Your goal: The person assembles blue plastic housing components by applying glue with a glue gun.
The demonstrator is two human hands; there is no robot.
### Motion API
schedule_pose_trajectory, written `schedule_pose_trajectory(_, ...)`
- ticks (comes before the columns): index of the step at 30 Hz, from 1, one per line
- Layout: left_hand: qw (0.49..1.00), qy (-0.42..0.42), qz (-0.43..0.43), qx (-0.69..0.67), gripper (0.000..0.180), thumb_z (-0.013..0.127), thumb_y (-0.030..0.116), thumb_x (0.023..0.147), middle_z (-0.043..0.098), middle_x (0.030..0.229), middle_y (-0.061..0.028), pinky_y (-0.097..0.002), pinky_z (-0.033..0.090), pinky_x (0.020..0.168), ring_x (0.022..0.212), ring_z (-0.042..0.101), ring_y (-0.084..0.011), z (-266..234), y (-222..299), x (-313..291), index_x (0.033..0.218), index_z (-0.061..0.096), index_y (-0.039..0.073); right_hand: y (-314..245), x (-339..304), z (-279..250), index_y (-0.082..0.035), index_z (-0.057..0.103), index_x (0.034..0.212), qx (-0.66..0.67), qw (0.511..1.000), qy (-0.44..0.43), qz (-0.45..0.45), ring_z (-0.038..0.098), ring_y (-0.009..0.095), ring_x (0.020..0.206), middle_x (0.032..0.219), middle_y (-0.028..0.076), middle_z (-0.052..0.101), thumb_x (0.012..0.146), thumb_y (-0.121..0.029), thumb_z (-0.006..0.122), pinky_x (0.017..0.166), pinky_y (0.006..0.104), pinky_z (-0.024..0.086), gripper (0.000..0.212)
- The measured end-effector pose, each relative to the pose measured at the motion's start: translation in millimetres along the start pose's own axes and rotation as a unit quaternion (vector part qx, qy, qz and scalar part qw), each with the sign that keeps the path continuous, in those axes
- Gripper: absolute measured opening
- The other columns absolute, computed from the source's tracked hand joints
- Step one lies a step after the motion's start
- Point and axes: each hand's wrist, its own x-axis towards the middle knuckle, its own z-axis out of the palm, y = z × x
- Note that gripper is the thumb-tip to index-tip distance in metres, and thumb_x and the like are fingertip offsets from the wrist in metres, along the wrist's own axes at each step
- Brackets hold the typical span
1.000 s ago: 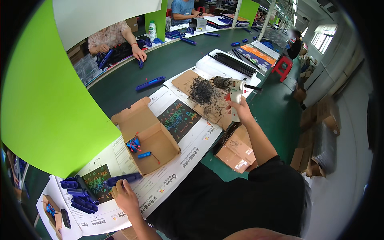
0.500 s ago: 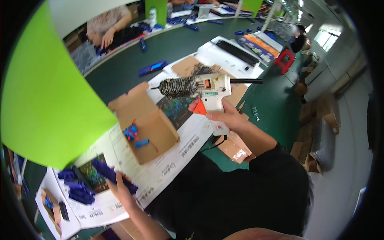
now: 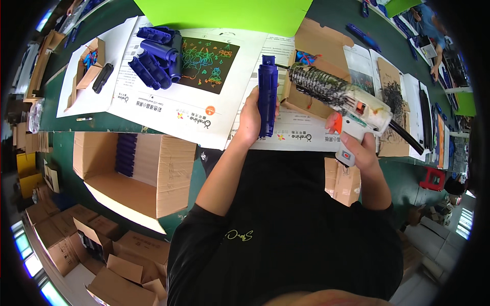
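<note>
My left hand [image 3: 250,120] grips a long dark-blue plastic bar [image 3: 267,95], held upright over white printed sheets [image 3: 168,109] on the green table. My right hand [image 3: 357,145] holds a white glue gun [image 3: 339,99] by its handle, a finger at the orange trigger. The gun's glue-crusted nozzle points left and almost touches the upper part of the blue bar. A black cord runs from the gun's back toward the right.
A pile of blue plastic parts [image 3: 155,56] and a colourful scratch-art card [image 3: 204,56] lie on the sheets. Open cardboard boxes sit at the table's far left [image 3: 87,71], behind the gun [image 3: 316,46] and below the table edge [image 3: 138,173]. Flattened cartons [image 3: 102,245] lie on the floor.
My view has swung down onto the table. My left hand has lifted a blue bar from the pile, and the glue gun in my right hand has come across to meet it.
</note>
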Motion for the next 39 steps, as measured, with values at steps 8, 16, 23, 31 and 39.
schedule_pose_trajectory(8,1.0,-0.002,0.007,0.029,0.044,0.018,0.036,0.098,0.057,0.079,-0.0052,-0.0277,0.046,0.061,0.066,0.054,-0.0133,-3,-6,1,0.098,0.052,0.007,5,1,8,-0.001,0.05,0.115,-0.083,0.995,-0.003,0.052,0.048,0.006,0.074,0.095,0.003,0.056,0.08,0.003,0.051,0.065,0.0226,0.041,0.036)
schedule_pose_trajectory(16,0.999,0.036,-0.009,0.007,0.05,0.017,0.038,0.099,0.06,0.077,-0.0052,-0.0267,0.046,0.06,0.063,0.055,-0.013,-2,-6,2,0.105,0.056,0.007,9,-14,-3,0.0,0.053,0.114,-0.174,0.974,-0.049,0.133,0.056,0.01,0.087,0.095,0.004,0.061,0.079,-0.002,0.054,0.078,0.0264,0.046,0.035)
schedule_pose_trajectory(23,0.999,0.051,-0.001,0.001,0.055,0.017,0.038,0.099,0.059,0.074,-0.0043,-0.0261,0.046,0.058,0.06,0.053,-0.012,-1,-5,4,0.129,0.05,0.007,5,-27,6,-0.001,0.055,0.108,-0.166,0.975,-0.044,0.14,0.058,0.013,0.081,0.088,0.004,0.061,0.077,-0.004,0.059,0.075,0.0273,0.048,0.031)
schedule_pose_trajectory(31,0.998,0.024,0.039,0.041,0.045,0.018,0.037,0.099,0.059,0.075,-0.0057,-0.0266,0.046,0.058,0.062,0.054,-0.0131,3,-8,2,0.094,0.052,0.009,-7,-11,7,0.002,0.056,0.106,-0.237,0.964,-0.009,0.124,0.058,0.012,0.084,0.092,0.005,0.061,0.08,-0.001,0.053,0.076,0.0268,0.049,0.027)
schedule_pose_trajectory(39,0.997,0.075,0.02,0.024,0.047,0.018,0.039,0.099,0.061,0.08,-0.0058,-0.0267,0.046,0.058,0.062,0.054,-0.013,4,-6,2,0.099,0.054,0.008,1,-26,9,-0.001,0.058,0.105,-0.204,0.966,0.009,0.16,0.061,0.014,0.082,0.089,0.007,0.063,0.075,-0.011,0.066,0.072,0.0297,0.049,0.032)
